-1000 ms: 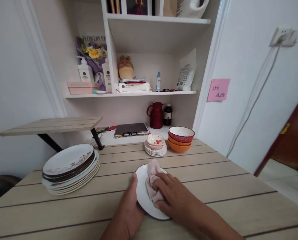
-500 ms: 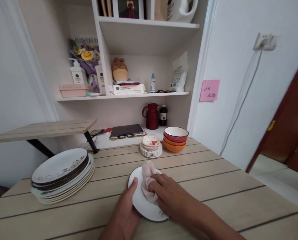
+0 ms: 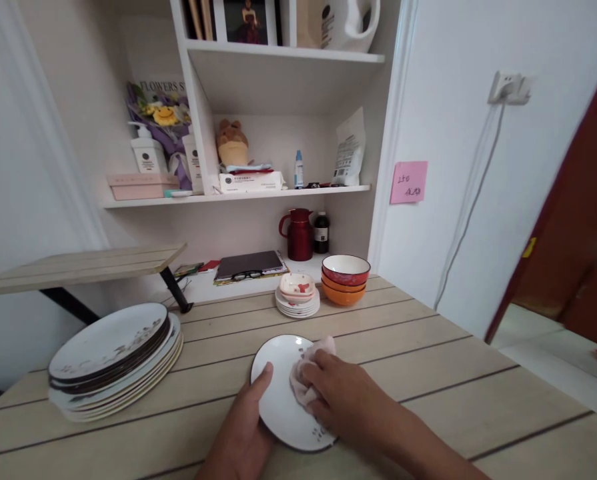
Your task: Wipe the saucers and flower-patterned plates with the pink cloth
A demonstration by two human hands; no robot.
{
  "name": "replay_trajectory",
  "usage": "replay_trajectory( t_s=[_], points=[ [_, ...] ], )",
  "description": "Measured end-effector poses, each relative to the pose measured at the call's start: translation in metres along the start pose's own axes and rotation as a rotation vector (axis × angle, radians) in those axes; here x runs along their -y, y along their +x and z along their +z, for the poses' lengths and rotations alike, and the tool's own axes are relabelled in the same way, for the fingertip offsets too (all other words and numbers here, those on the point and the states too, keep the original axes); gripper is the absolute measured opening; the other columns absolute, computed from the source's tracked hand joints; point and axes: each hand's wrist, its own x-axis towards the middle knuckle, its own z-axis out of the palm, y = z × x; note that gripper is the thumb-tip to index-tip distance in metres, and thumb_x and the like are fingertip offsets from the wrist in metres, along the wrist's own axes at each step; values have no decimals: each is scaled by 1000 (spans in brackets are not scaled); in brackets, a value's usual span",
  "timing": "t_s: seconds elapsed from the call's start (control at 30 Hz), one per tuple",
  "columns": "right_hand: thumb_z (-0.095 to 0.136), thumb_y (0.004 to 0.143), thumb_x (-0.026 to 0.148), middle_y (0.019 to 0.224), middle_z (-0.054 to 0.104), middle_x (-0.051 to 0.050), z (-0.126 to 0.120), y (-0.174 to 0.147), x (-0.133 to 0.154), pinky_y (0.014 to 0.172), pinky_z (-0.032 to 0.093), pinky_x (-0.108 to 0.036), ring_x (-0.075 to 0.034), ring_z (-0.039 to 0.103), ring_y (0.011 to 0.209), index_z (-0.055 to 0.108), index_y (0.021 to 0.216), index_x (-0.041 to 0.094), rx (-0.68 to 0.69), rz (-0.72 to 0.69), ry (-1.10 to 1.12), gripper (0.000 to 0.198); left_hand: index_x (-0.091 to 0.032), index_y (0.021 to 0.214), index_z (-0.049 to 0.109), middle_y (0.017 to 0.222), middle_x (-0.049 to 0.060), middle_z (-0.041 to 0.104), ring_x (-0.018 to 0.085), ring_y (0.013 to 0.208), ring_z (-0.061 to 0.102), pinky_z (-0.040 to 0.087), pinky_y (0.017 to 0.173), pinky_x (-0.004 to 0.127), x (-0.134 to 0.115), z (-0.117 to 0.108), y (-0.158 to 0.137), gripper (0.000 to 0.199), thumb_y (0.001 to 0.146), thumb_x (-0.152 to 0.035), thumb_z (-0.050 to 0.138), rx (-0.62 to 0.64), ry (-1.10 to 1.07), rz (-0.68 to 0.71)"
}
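- Half a second ago, the cloth lay up the middle of the plate, one end pointing to the far rim; now it is bunched over the plate's right side, and more of the white middle shows.
- The right hand has gone with it, its fingers closed on the cloth and pressing it to the plate.
- The left hand keeps its hold on the plate's left edge, thumb over the rim; its other fingers are hidden beneath.
- The plate is at the near side of the table, in front of the small dishes and the bowls, well to the right of the stacked plates. Whether it touches the wood cannot be told.
- Its face is turned up; being round, it has no clear long axis. Its dark floral marks sit at the near right edge and beside the cloth.
- The cloth's loose end points away and rightward.
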Motion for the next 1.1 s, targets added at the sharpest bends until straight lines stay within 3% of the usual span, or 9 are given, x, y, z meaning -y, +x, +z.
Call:
replay_trajectory(
  t_s=[0.27, 0.57, 0.83, 1.1],
  points=[
    [52, 79, 32, 104, 62, -8, -4, -6, 6, 63, 34, -31, -25, 59, 88, 57, 102, 23, 97, -32, -25, 25, -9, 131, 53, 103, 18, 73, 30, 89, 70, 49, 88, 43, 0, -4, 4, 55, 85, -36, 62, 25, -8, -24],
    [53, 81, 34, 102, 62, -5, -7, -9, 9, 66, 33, -31, -23, 57, 88, 59, 103, 25, 95, -106, 43, 24, -10, 132, 52, 103, 17, 73, 30, 92, 69, 48, 89, 41, 1, -6, 5, 56, 84, -35, 63, 46, -41, -23],
    [52, 83, 28, 113, 56, -4, -4, -7, 17, 79, 40, -31, -21, 55, 95, 57, 113, 28, 94, -234, 148, 30, -7, 129, 55, 101, 17, 73, 29, 91, 69, 49, 86, 39, 2, -5, 5, 52, 85, -34, 61, 108, -57, -25],
    [51, 82, 21, 117, 52, -4, 2, 1, 12, 92, 41, -31, -20, 53, 104, 56, 108, 27, 51, -155, 329, 27, -8, 126, 57, 96, 15, 74, 28, 88, 69, 49, 86, 38, 2, -4, 10, 45, 85, -26, 59, 31, -57, 18]
  ],
)
